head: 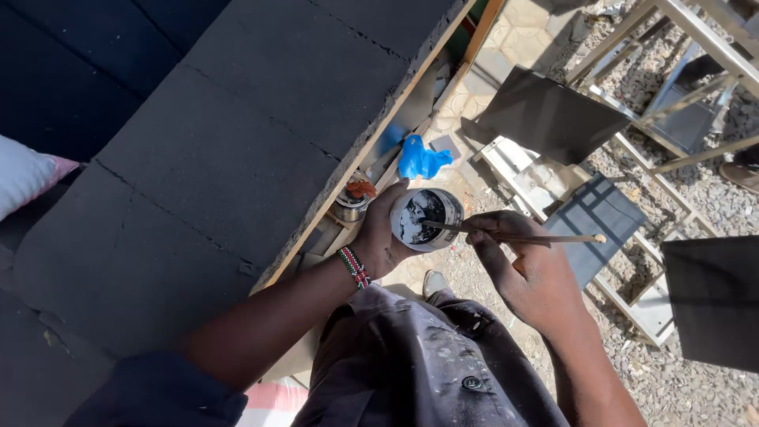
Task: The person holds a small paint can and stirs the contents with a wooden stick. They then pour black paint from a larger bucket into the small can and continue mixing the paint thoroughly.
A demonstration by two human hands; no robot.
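My left hand [383, 237] grips a small round tin [425, 218] with black paint inside and a white rim, holding it up in front of me. A beaded band circles that wrist [354, 267]. My right hand [526, 273] pinches a thin wooden stick [522, 236], perhaps a brush handle. The stick lies level with its left end dipped in the tin. Both hands are smeared with dark paint. Below them are my paint-spotted grey trousers [419, 364] and one shoe [435, 282].
A big black-painted panel [213, 150] with a wooden edge fills the left. A second small tin [352, 202] and a blue plastic bag [419, 160] lie by its edge. Black-painted sheets [545, 115] and metal frames [672, 71] stand on gravel at the right.
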